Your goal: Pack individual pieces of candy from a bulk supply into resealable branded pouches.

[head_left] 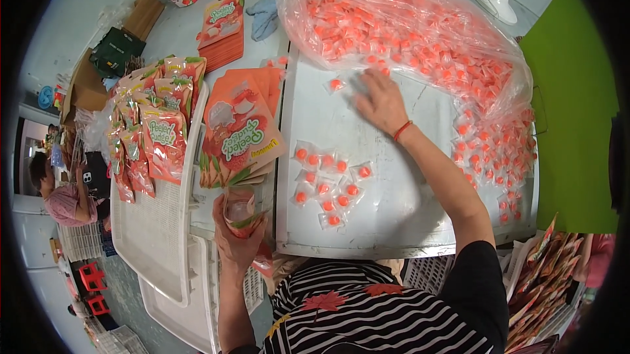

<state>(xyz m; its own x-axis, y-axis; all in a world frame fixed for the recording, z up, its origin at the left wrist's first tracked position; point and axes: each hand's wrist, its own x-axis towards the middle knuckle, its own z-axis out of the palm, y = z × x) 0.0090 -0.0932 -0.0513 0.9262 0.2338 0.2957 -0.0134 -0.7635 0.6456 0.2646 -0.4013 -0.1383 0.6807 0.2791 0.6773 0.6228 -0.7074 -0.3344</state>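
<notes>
My left hand [235, 244] is closed around a candy pouch [240, 207] at the table's near left edge. The pouch's mouth gapes upward, and its inside shows pale. My right hand [383, 103], with a red cord on the wrist, reaches far over the white tabletop [400, 177]. Its fingers are apart and slightly blurred, close to a few small clear-wrapped red candies [378, 65]. One single wrapped candy [336, 84] lies left of those fingers. A loose group of several wrapped candies [324, 188] rests between my two hands.
A large clear plastic bag [420, 26] of wrapped candies spills down the right side. Flat pouches [239, 124] lie fanned left, with another stack [222, 26] behind. Filled pouches [164, 141] crowd a white tray [147, 223]. A green panel [564, 118] stands right; a seated person [69, 200] is far left.
</notes>
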